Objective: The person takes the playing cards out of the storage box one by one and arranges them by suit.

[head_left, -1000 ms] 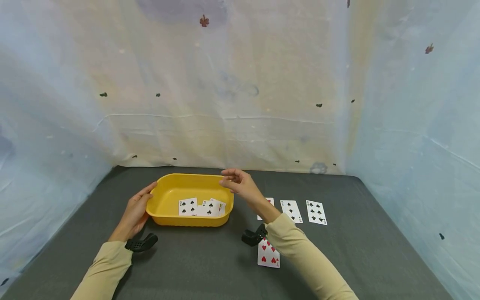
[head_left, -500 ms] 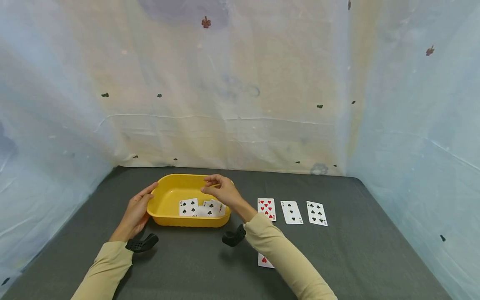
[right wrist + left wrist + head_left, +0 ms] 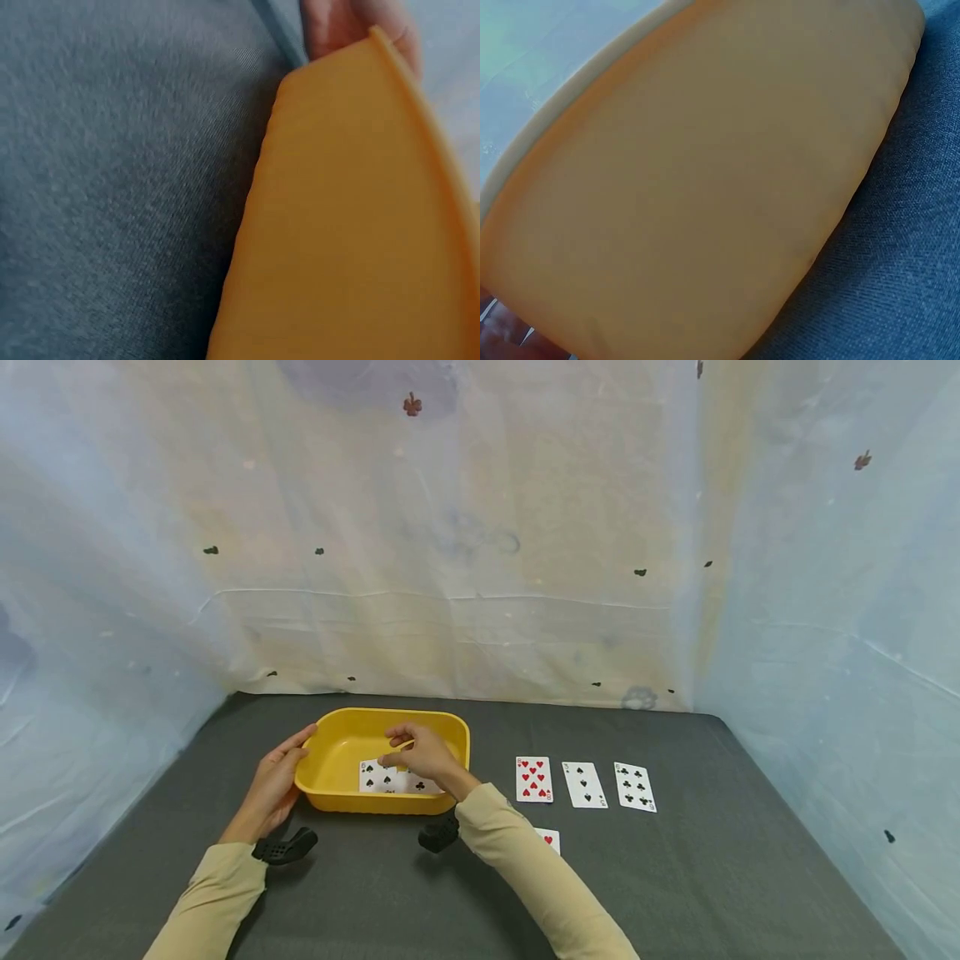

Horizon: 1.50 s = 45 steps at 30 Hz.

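Observation:
A shallow yellow plastic tub (image 3: pixel 375 803) stands on the dark cloth, with a few white playing cards lying inside. My left hand (image 3: pixel 272 785) grips its left end, thumb at the rim and fingers along the outer wall. My right hand (image 3: pixel 423 754) is over the tub with bent, parted fingers and nothing visibly held. Its thumb tip overlaps the six of spades (image 3: pixel 370 779) in the head view. Beside that card lies a card of clubs (image 3: pixel 422 785), partly hidden by the right hand. Both wrist views mostly show the tub's outer wall (image 3: pixel 705 172).
To the tub's right, a heart card (image 3: pixel 534 779), a spade card (image 3: pixel 584 786) and a six of clubs (image 3: pixel 635 787) form a row. Nearer me, another heart card (image 3: pixel 551 840) is mostly covered by the right sleeve (image 3: pixel 528 868). A pale cloth backdrop (image 3: pixel 480 643) rises behind the table.
My right hand has moved left and down from above the tub's right rim to over the cards inside. The row's left heart card has come into full view. My left hand has stayed put.

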### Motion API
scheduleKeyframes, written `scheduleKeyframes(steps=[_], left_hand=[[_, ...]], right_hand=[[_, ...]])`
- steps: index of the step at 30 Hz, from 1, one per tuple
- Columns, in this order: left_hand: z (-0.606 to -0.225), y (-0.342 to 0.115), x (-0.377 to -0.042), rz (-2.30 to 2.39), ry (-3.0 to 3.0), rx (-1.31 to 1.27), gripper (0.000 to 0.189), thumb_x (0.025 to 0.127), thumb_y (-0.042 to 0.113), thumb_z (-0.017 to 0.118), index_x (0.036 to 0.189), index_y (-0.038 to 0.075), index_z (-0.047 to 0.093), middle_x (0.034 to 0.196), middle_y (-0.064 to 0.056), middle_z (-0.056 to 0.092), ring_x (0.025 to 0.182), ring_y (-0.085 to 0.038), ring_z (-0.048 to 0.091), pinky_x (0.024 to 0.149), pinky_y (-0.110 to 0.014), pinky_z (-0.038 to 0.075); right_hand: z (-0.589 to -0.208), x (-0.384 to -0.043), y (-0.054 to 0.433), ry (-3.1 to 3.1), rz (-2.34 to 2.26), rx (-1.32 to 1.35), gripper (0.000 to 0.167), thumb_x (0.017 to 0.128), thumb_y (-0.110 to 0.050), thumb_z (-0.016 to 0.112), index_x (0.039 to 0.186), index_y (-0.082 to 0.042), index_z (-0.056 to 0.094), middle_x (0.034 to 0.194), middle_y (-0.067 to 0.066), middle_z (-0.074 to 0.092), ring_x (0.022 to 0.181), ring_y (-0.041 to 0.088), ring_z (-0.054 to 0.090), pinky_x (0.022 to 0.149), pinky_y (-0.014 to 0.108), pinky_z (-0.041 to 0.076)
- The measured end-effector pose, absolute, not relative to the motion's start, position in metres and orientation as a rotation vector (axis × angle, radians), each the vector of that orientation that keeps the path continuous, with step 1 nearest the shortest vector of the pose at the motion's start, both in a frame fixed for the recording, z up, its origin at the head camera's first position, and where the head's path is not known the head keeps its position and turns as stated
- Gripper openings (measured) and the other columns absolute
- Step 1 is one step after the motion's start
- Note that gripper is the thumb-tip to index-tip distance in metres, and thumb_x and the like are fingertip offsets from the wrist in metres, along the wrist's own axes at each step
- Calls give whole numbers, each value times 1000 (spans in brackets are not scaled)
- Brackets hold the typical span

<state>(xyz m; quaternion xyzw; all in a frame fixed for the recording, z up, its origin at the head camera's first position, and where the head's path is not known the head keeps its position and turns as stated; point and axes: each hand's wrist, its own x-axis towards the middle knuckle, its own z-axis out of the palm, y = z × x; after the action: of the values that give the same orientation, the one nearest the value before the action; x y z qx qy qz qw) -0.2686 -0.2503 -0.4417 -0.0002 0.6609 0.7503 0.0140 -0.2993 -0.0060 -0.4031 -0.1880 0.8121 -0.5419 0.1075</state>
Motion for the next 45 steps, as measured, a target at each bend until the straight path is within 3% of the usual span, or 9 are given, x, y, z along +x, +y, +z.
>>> scheduleKeyframes(steps=[12, 22, 37, 41, 45], left_hand=[[-442, -249, -271, 2335, 2062, 5, 50, 108, 18, 30, 156, 15, 19, 162, -9, 4, 143, -29, 16, 105, -41, 31], [-444, -251, -270, 2335, 2061, 11, 50, 108, 18, 29, 156, 15, 19, 162, -9, 4, 144, -28, 14, 106, -39, 30], [-445, -251, -269, 2336, 2068, -2, 50, 108, 18, 30, 156, 13, 20, 161, -10, 4, 144, -29, 14, 106, -37, 31], [-446, -250, -269, 2324, 2093, -2, 50, 108, 19, 30, 156, 13, 20, 161, -11, 5, 144, -30, 15, 105, -36, 33], [-447, -250, -270, 2324, 2112, -7, 50, 107, 18, 29, 156, 12, 19, 161, -11, 6, 144, -30, 15, 105, -38, 31]], right_hand=[[-413, -311, -20, 2554, -1372, -491, 51, 76, -9, 83, 123, -6, 63, 115, 7, 61, 96, 18, 56, 82, 28, 50], [-422, -312, -24, 2481, -1423, -390, 61, 65, 5, 87, 120, -5, 63, 113, 6, 59, 95, 17, 52, 82, 29, 50], [-424, -311, -27, 2505, -1333, -415, 59, 64, 7, 87, 116, -14, 65, 100, 1, 56, 88, 17, 49, 80, 31, 45], [-424, -313, -25, 2447, -1392, -489, 58, 65, 9, 85, 115, -11, 65, 100, 3, 55, 86, 18, 50, 71, 27, 49], [-424, -314, -23, 2447, -1396, -582, 49, 69, 7, 84, 112, -8, 67, 102, 3, 58, 82, 18, 52, 72, 26, 49]])
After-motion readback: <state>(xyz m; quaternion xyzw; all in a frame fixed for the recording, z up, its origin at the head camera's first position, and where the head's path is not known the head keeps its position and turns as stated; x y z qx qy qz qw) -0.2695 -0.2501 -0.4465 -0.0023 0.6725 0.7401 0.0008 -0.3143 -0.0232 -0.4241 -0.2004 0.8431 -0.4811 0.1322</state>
